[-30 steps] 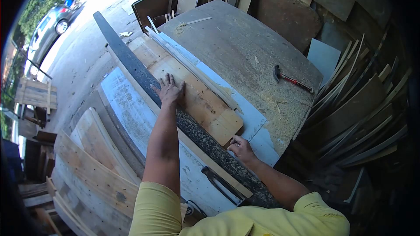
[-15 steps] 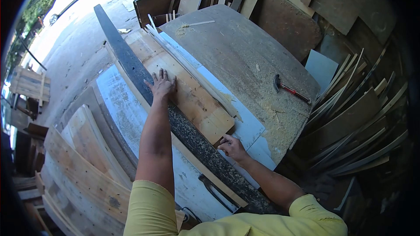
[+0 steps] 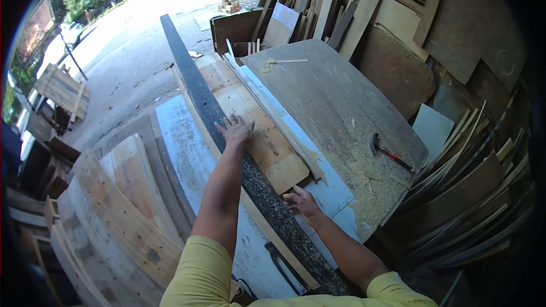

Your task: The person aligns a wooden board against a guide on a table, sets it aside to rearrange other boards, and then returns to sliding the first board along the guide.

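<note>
Left hand point(image 3: 236, 132), right hand point(image 3: 300, 200) on plywood board point(image 3: 272, 149)

We find the long beam point(image 3: 196, 82) running away from us, with the plywood board point(image 3: 267, 142) lying just right of it and thin strips point(image 3: 273, 111) along the board's right edge, seemingly overlapping it. A hammer point(image 3: 391, 152) lies farther right on the round tabletop point(image 3: 330, 91), and planks point(image 3: 330, 0) lean behind.

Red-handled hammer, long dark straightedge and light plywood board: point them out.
red-handled hammer point(image 3: 395, 155): head view, on its handle.
long dark straightedge point(image 3: 196, 82): head view, upper stretch.
light plywood board point(image 3: 270, 145): head view, bare middle.
</note>
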The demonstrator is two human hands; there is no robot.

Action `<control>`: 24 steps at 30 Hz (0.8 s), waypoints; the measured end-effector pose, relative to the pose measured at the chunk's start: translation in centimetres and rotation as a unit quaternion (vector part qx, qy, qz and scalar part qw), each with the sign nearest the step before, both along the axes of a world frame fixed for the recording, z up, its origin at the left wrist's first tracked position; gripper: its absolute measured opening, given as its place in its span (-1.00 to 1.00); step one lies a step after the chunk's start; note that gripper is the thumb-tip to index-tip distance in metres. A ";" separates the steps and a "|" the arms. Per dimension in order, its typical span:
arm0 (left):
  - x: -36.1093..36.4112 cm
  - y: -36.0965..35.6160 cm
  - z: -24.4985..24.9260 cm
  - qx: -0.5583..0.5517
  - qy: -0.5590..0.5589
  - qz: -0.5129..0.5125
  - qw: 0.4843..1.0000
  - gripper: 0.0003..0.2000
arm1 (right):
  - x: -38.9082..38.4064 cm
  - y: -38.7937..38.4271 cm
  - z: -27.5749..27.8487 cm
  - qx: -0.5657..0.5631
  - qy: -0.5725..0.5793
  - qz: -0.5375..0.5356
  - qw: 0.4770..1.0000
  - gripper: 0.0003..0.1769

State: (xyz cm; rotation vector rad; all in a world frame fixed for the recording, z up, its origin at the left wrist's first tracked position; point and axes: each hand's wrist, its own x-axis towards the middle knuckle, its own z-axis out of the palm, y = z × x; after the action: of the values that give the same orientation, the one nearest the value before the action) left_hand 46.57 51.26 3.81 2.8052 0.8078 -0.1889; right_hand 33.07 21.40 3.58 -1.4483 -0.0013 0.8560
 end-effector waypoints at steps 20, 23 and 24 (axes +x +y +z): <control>-9.4 -8.8 9.7 -0.150 -0.163 0.039 0.974 -0.25 | 8.8 4.8 4.4 0.066 -0.015 -0.250 0.966 -0.52; -9.4 -10.8 8.4 -0.371 -0.270 0.124 0.880 -0.29 | 4.4 -3.7 10.1 0.119 -0.146 -0.279 0.942 -0.53; -9.6 -12.0 8.0 -0.417 -0.271 0.150 0.854 -0.27 | 3.3 -7.4 12.0 0.117 -0.161 -0.267 0.943 -0.51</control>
State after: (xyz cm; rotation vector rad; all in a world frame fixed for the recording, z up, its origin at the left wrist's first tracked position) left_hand 36.93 39.28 11.86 1.7472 0.7532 0.2468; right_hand 36.40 14.05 15.59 -1.2598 0.0405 0.1643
